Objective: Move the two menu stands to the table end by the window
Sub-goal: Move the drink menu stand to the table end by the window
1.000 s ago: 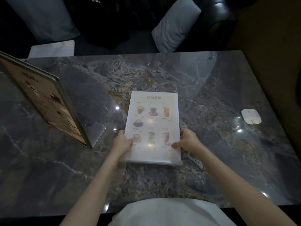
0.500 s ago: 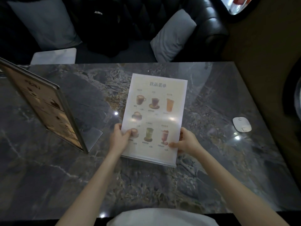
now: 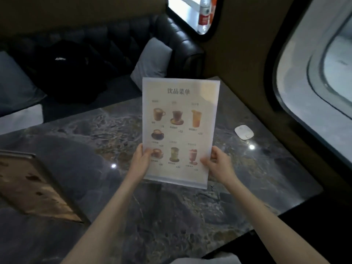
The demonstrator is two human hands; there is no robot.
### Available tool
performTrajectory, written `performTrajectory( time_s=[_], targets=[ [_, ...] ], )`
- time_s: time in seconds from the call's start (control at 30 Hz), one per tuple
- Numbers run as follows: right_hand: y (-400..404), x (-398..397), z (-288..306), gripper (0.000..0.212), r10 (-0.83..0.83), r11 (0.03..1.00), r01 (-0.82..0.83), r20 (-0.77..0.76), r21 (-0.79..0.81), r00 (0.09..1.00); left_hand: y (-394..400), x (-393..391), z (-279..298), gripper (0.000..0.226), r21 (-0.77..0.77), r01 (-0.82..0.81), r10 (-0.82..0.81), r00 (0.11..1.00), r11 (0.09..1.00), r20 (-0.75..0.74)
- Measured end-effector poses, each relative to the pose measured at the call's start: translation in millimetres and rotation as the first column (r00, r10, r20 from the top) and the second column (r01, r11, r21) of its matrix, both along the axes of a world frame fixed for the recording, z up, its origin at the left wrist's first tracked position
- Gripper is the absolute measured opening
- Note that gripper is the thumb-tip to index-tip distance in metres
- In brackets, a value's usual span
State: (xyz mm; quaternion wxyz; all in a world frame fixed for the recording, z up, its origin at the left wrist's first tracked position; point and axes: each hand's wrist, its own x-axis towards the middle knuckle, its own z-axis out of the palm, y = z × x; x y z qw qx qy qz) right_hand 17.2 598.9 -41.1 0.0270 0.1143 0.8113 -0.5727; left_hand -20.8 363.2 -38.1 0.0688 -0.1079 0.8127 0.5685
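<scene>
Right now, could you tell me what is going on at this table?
A person is holding a drinks menu stand upright above the marble table, with the left hand and the right hand each in a grip on its lower side edges. A second menu stand stands at the table's left. A small white object lies near the window end, where neither stand has been set yet.

A menu stand (image 3: 181, 130) is held upright above the bench (image 3: 238, 187), left hand (image 3: 142, 161) on its left edge, right hand (image 3: 219, 163) on its right. A second stand (image 3: 36, 187) sits on the bench at far left. A coaster (image 3: 244, 132) lies right of the held stand, near the window (image 3: 314, 73). A sofa (image 3: 114, 54) runs behind the bench.
</scene>
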Motion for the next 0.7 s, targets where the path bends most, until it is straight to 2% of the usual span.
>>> performTrajectory(
  time_s=[0.1,0.17,0.23,0.33,0.5,0.7],
  targets=[
    [18,13,7,0.021,-0.117,0.993,0.117,-0.077,-0.001,0.990,24,-12,10,0.017,0.056,0.119,-0.117,0.993,0.991,-0.032],
    [31,19,11,0.023,-0.167,0.985,0.170,-0.121,0.012,0.979,45,-21,18,0.030,0.064,0.170,-0.167,0.985,0.983,-0.055],
    [45,22,15,0.025,-0.208,0.973,0.222,-0.169,0.067,0.963,68,-33,21,0.037,0.035,0.221,-0.217,0.972,0.975,-0.094],
    [68,26,18,0.025,-0.262,0.957,0.281,-0.206,0.069,0.943,102,-53,22,0.037,-0.006,0.255,-0.253,0.959,0.967,-0.129],
    [118,32,17,0.022,-0.272,0.947,0.303,-0.238,0.104,0.932,166,-75,15,0.045,0.012,0.294,-0.292,0.954,0.956,-0.068],
    [191,23,10,0.022,-0.272,0.951,0.296,-0.213,0.089,0.938,246,-89,7,0.048,0.034,0.299,-0.296,0.953,0.954,-0.064]
  ],
)
